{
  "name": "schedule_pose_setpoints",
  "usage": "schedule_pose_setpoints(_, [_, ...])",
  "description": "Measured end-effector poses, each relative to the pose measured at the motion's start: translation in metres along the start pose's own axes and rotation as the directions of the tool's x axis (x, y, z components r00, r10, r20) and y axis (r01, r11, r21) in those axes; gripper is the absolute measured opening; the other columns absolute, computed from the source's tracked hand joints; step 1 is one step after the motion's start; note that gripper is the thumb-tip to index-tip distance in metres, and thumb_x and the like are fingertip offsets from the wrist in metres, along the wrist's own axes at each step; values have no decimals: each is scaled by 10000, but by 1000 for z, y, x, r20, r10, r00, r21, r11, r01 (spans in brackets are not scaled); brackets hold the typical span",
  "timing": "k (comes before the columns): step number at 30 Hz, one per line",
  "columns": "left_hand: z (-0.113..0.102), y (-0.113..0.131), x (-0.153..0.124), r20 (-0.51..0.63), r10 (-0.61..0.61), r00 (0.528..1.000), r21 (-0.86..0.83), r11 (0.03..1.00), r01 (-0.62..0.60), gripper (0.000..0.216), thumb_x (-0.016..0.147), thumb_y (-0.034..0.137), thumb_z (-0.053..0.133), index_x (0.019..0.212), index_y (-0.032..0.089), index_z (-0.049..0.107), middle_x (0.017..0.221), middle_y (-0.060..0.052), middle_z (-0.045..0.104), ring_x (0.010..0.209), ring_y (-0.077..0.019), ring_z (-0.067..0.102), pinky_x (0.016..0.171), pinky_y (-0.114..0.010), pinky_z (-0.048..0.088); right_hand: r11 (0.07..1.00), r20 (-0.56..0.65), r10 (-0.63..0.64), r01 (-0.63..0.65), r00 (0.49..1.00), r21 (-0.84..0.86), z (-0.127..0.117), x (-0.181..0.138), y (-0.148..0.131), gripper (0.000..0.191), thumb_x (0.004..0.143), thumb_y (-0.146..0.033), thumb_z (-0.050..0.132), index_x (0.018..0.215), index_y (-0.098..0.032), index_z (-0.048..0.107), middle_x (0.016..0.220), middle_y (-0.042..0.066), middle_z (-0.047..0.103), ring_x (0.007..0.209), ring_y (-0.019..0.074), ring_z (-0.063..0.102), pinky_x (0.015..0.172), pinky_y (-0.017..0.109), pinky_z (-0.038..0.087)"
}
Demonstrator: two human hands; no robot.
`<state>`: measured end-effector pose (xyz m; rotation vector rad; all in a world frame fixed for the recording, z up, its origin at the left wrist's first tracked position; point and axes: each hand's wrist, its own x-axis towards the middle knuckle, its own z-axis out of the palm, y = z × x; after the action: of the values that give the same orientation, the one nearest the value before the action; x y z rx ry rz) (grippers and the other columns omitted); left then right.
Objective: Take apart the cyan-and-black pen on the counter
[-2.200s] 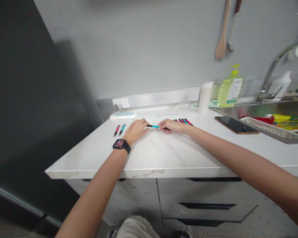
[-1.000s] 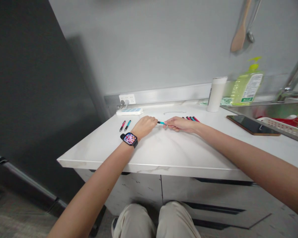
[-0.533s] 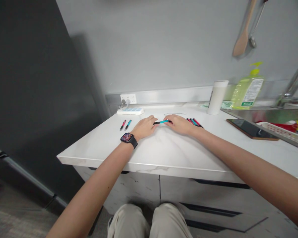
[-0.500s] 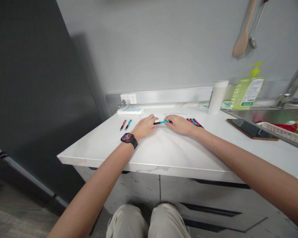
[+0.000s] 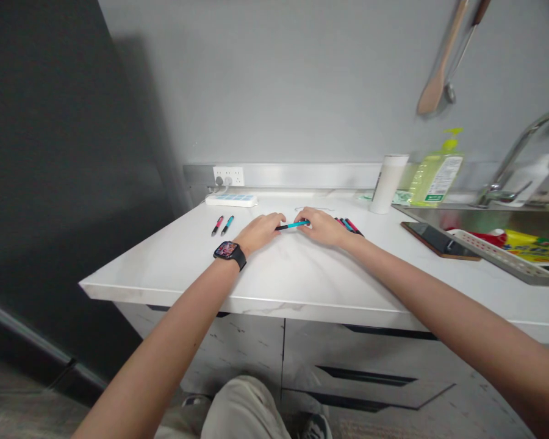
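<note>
- Over the white countertop (image 5: 274, 274) — pinching a turquoise-and-black pen (image 5: 296, 225), left hand (image 5: 260, 233) at one end, right hand (image 5: 322, 227) at the other.
- Showing more turquoise between fingers than a second ago — still occupying both hands.

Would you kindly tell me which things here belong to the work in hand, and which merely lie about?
In use: held teal pen; probably the pen pair and pen row too.
Lying about: phone, soap bottle, white cylinder, power strip.
</note>
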<state>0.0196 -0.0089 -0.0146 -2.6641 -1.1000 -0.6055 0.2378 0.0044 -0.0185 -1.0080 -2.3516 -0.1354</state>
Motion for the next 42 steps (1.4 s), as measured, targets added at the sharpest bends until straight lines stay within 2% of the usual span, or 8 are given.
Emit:
schedule_pose_setpoints(6, [0,1,-2,44,-22,999,-40,999,24,337,874,131,399,1197,177,484,917,-63,697,858,-190,648,793,-295,462,999,-3,-18,18,1000,-33,-2,2,-2,98,798,-130,553,859,-194,597,925,49,572,877,193,560,788,306,425])
schedule_pose_setpoints(12, [1,3,-1,20,9,1000,-36,999,-9,307,834,243,530,1129,163,503,1059,-88,653,942,-210,623,810,-303,450,999,-1,-37,37,999,-23,1,4,-6,89,806,-135,545,852,-192,596,937,52,554,879,194,554,768,299,418])
schedule_pose_setpoints(19, [1,4,-1,56,-4,998,-41,999,6,315,845,135,432,1154,161,491,957,-78,688,902,-210,637,768,-290,431,1000,7,-23,23,1000,-9,0,3,-10,86,796,-128,542,840,-188,586,926,58,551,863,195,546,782,302,417])
schedule_pose_setpoints(23, [0,7,0,61,6,998,-56,998,-3,279,824,239,519,1091,159,531,1015,-85,664,909,-208,619,789,-292,425,999,9,-30,30,1000,27,-1,2,-7,103,782,-115,540,833,-190,587,918,55,552,838,187,544,798,308,416])
schedule_pose_setpoints(28, [-5,11,2,90,-8,996,-85,996,15,293,834,142,450,1102,147,566,959,-84,686,876,-189,623,777,-278,421,997,22,-5,3,1000,72,2,1,-4,67,772,-133,554,805,-186,578,890,52,558,819,187,544,781,311,419])
schedule_pose_setpoints(32, [-9,15,0,117,-8,993,-65,998,16,284,806,110,436,995,139,646,906,-89,695,832,-195,625,765,-285,419,997,40,14,-17,999,72,6,-1,-8,41,769,-146,556,783,-184,561,858,51,551,798,188,538,751,308,418])
schedule_pose_setpoints(39, [-4,16,4,94,-13,996,-87,996,21,246,791,322,583,921,128,658,913,-86,669,798,-174,601,710,-258,410,999,32,-14,12,999,39,6,-2,-11,101,751,-93,518,765,-191,536,843,47,548,766,182,525,712,296,407])
schedule_pose_setpoints(42, [-3,14,6,85,-20,996,-90,996,28,221,793,315,592,894,138,677,870,-77,677,791,-170,601,703,-252,402,1000,29,-7,6,1000,29,6,-2,-9,95,752,-106,520,775,-196,539,842,45,551,762,184,523,701,297,406])
